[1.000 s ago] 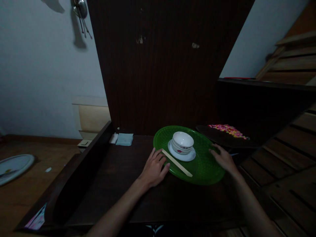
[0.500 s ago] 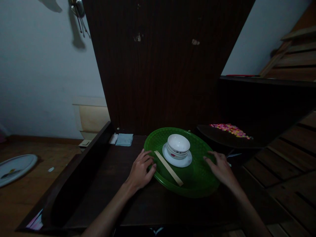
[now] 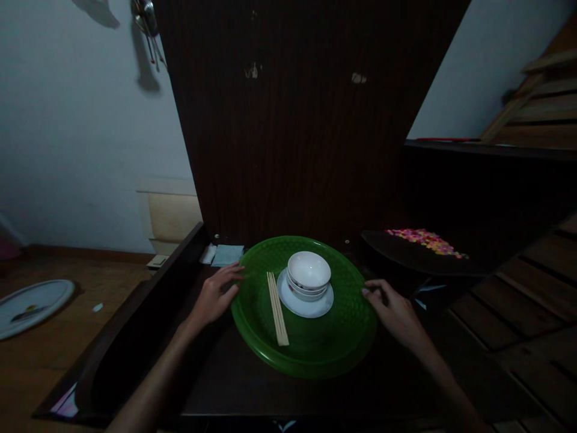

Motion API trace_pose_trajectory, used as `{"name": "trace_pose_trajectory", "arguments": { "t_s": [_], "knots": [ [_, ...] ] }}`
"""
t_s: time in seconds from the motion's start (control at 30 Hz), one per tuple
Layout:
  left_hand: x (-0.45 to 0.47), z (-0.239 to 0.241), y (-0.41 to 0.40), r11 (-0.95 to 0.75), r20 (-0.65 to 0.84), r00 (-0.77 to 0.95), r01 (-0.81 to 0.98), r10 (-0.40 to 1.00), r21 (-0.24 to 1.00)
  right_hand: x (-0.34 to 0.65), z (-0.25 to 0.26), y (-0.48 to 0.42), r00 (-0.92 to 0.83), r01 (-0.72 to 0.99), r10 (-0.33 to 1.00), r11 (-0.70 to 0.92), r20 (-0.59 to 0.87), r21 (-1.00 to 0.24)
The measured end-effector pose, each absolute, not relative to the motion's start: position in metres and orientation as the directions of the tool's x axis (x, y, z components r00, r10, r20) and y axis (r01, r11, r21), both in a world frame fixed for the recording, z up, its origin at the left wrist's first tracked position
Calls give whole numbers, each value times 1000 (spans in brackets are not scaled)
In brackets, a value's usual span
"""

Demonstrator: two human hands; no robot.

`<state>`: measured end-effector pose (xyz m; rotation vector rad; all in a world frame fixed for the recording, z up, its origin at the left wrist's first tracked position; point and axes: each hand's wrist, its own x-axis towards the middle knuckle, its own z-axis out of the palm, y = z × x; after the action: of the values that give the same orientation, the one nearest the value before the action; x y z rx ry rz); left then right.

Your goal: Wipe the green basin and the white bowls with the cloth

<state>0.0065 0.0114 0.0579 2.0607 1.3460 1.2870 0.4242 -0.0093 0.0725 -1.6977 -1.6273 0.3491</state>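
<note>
A round green plastic basket (image 3: 259, 355) rests on the dark wooden surface. Inside it, a stack of white bowls (image 3: 309, 270) stands on a white plate (image 3: 311, 311), and pale wooden chopsticks (image 3: 277, 313) lie to the left of the plate. At the basket's left rim, my left hand (image 3: 215, 296) has its fingers stretched out and its thumb apart, the fingertips at or just off the edge. On the opposite side, my right hand (image 3: 396, 310) has its thumb and fingers close together at the right rim, seemingly pinching it.
A folded light-blue cloth (image 3: 228, 255) lies behind the basket's left side. A low dark side board (image 3: 148, 325) borders the left, and a tall dark panel (image 3: 288, 120) the back. Pink and yellow bits (image 3: 426, 242) cover a dark shelf at right. A white oval object (image 3: 36, 307) sits on the floor.
The basket has shifted left and slightly nearer, and turned, so the chopsticks now point more nearly straight away from me. My left hand has moved left; my right hand stays by the right rim.
</note>
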Motion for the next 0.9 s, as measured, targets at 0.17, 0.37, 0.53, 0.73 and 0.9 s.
{"name": "trace_pose_trajectory", "arguments": {
  "t_s": [0.17,0.37,0.53,0.73,0.9],
  "knots": [
    [0,54,20,-298,409,-126,502,904,812,413,70,4,128,741,913,171,387,-649],
    [13,47,-1,-146,272,-265,414,925,899,413,56,26,193,595,919,169,344,-786],
    [32,28,-19,-110,191,-235,322,953,940,412,45,46,213,468,933,163,290,-869],
    [33,16,-6,-215,289,-187,339,939,916,404,39,67,194,358,946,179,261,-916],
    [22,23,13,-184,251,-173,332,952,925,401,31,72,139,352,962,172,233,-920]
  ]
}}
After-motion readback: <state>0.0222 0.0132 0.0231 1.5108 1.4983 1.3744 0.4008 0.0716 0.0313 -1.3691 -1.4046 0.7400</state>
